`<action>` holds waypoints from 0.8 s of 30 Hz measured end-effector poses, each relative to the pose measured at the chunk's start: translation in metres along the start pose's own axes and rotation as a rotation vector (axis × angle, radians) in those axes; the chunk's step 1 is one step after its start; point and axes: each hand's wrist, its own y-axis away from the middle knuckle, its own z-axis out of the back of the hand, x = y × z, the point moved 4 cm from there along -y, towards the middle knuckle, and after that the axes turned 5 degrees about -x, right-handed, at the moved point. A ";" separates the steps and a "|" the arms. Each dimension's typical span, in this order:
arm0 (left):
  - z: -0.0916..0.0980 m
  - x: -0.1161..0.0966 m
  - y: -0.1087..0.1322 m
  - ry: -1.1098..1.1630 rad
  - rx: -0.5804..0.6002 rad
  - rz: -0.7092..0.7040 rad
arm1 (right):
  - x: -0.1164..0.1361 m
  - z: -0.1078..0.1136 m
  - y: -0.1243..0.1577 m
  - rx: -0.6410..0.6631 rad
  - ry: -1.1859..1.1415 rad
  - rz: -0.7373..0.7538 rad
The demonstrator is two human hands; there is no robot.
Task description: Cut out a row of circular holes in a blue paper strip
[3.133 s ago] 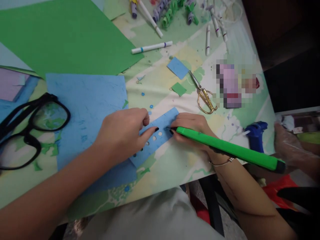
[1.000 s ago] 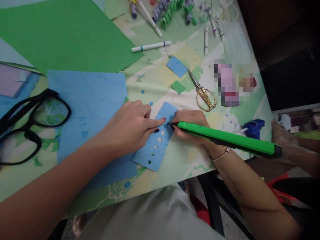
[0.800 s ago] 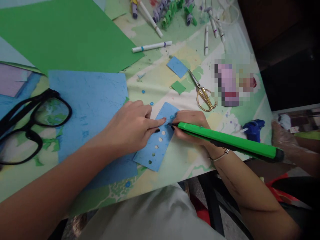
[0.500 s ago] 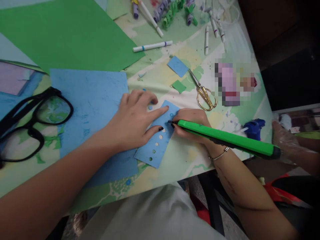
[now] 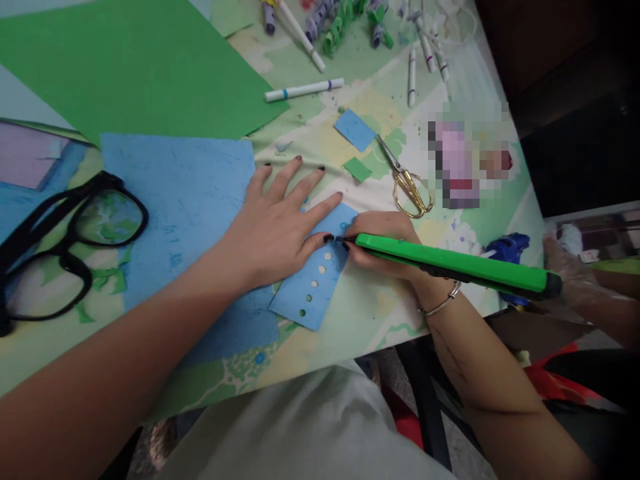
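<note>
A blue paper strip point(image 5: 303, 293) with a row of small holes lies slanted at the table's front edge. My left hand point(image 5: 280, 233) is spread flat, partly over the strip and partly over a large blue sheet point(image 5: 175, 173). My right hand point(image 5: 383, 243) is closed around a green pen-shaped tool point(image 5: 460, 260) with a dark tip. That tip meets the strip close to my left thumb, at the upper end of the row of holes. The thumb partly hides the spot.
Black glasses point(image 5: 60, 247) lie at the left, near a green sheet point(image 5: 150, 73). Gold-handled scissors point(image 5: 407, 187), a blue scrap point(image 5: 355, 130), a green scrap point(image 5: 357, 169) and markers point(image 5: 304, 90) lie beyond. Another person's gloved hand point(image 5: 570, 273) is at the right, beside a blue object point(image 5: 509, 250).
My left fingers, curled before, have stretched out and spread, and the thumb has moved right toward the tool's tip. My right hand still holds the green tool, nearly in the same place.
</note>
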 end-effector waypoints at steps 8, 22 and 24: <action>0.009 0.001 -0.005 0.156 -0.032 0.082 | -0.002 -0.004 0.001 -0.005 0.021 0.003; 0.012 0.001 -0.001 0.009 -0.288 0.059 | -0.002 -0.016 0.007 0.096 0.173 -0.014; 0.012 -0.001 -0.001 -0.001 -0.301 0.066 | -0.004 -0.016 0.007 0.098 0.143 -0.017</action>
